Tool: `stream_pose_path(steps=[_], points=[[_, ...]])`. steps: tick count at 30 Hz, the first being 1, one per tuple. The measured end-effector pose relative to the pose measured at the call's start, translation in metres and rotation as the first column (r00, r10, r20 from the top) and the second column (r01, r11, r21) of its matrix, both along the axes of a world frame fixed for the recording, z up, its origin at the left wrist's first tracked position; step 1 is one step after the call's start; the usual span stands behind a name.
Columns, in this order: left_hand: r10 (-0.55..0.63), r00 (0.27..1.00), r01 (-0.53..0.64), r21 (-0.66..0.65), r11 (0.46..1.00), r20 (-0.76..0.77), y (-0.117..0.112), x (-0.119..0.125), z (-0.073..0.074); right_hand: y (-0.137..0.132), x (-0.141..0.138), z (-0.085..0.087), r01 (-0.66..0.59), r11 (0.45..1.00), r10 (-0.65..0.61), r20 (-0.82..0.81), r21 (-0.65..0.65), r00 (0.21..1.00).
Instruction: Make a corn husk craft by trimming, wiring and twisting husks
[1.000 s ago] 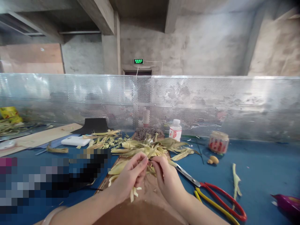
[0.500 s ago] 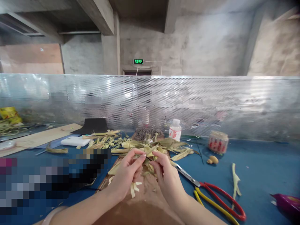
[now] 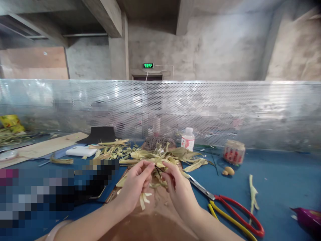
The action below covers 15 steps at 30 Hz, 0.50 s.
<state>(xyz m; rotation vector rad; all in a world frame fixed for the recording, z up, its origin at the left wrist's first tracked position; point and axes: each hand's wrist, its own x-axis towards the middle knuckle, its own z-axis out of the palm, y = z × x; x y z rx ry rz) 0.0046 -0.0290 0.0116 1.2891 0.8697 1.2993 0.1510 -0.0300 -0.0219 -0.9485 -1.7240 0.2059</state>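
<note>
both hands meet at centre, over a brown board [image 3: 160, 217] on the blue table [image 3: 276, 174], fingertips nearly touching.

left hand [image 3: 136, 187]: fingers curled, closed on a husk strip bundle [image 3: 144, 199]. the bundle's long axis runs from the fingertips back toward the person; its pale cut ends hang out under the palm, pointing down and toward the camera.

right hand [image 3: 178, 187]: thumb and forefinger pinched on a thin dark wire [image 3: 157, 170]. the wire is short and slanted, upper end toward the left fingertips, lower end at the right thumb. it bridges the gap between the hands.

just beyond the fingertips: loose husk pile [image 3: 173, 154], strips lying mostly left to right.

right of the right wrist: scissors [image 3: 225, 207], blades pointing up-left toward the hands, red and yellow handles toward the near table edge.

farther back: small plastic bottle [image 3: 187, 139] upright, a jar [image 3: 233, 151] to its right, both near the perforated metal screen [image 3: 225, 110]. white flat box [image 3: 80, 151] at left.
</note>
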Motion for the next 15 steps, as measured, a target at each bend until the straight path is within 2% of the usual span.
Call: stream_pose_path(steps=[3,7,12,15], points=[[-0.013,1.0,0.012,-0.005,1.0,-0.01,0.001,0.0,0.0,0.001,0.0,0.002,-0.053,0.997,0.05,-0.061,-0.048,0.997],[0.007,0.999,-0.007,0.001,1.0,-0.034,0.001,0.0,0.001,-0.003,0.001,0.005,-0.091,0.995,0.086,-0.112,-0.041,0.99],[0.014,0.998,-0.013,0.009,1.0,-0.064,0.001,0.0,0.001,-0.012,-0.001,0.014,-0.038,0.999,0.04,-0.11,0.025,0.993],[0.01,0.997,-0.01,0.011,1.0,-0.07,0.0,0.001,-0.001,-0.015,-0.005,0.019,0.022,1.0,-0.021,-0.08,0.009,0.997]])
